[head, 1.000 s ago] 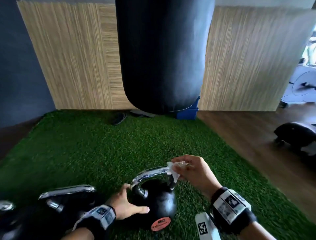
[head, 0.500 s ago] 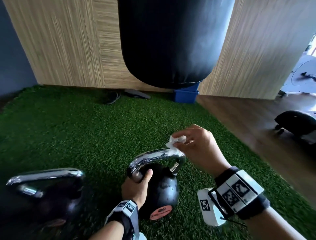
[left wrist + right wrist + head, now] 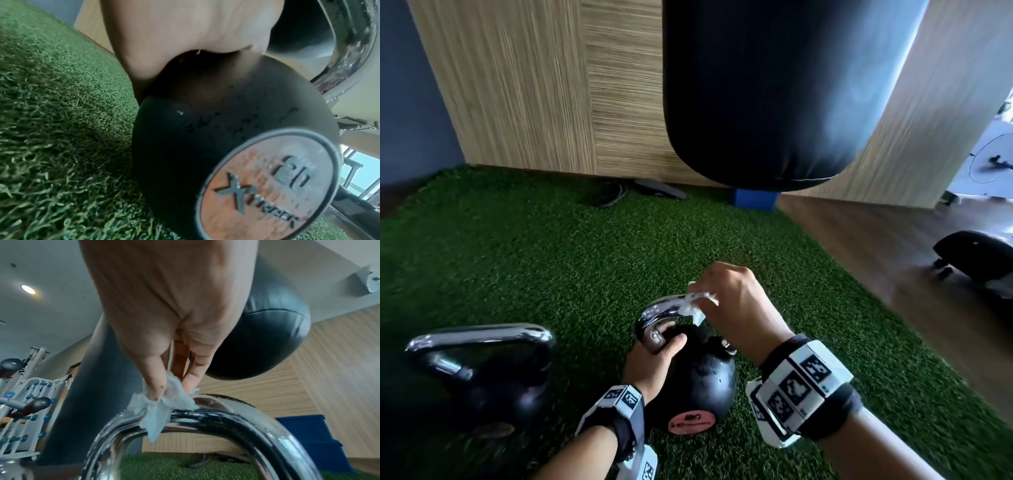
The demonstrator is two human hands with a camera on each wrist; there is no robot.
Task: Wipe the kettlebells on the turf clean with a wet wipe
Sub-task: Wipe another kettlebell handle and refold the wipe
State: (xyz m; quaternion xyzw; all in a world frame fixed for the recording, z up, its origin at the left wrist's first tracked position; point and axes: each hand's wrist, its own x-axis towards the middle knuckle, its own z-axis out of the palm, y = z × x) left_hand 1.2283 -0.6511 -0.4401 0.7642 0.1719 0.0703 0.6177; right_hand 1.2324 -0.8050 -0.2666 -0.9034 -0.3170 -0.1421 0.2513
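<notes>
A black kettlebell [image 3: 700,380] with a chrome handle [image 3: 659,310] and an orange badge stands on the green turf [image 3: 534,260]. My left hand [image 3: 654,359] grips the left leg of that handle, thumb across the ball. My right hand [image 3: 732,305] pinches a crumpled white wet wipe [image 3: 697,303] and presses it onto the top of the handle. The right wrist view shows the wipe [image 3: 162,408] draped over the handle [image 3: 216,420], which is wet. In the left wrist view the ball [image 3: 205,129] fills the frame below my palm [image 3: 185,40]. A second, larger kettlebell [image 3: 482,370] stands to the left.
A black punching bag [image 3: 774,96] hangs just beyond, over a blue box [image 3: 755,198]. Dark sandals [image 3: 633,192] lie by the wooden wall. Wood floor and a black machine base [image 3: 972,257] are to the right. A dumbbell rack [image 3: 22,410] shows in the right wrist view.
My left hand has moved from the ball's side up to grip the handle's left leg. My right hand has slid the wipe along the top of the handle. The head view has shifted.
</notes>
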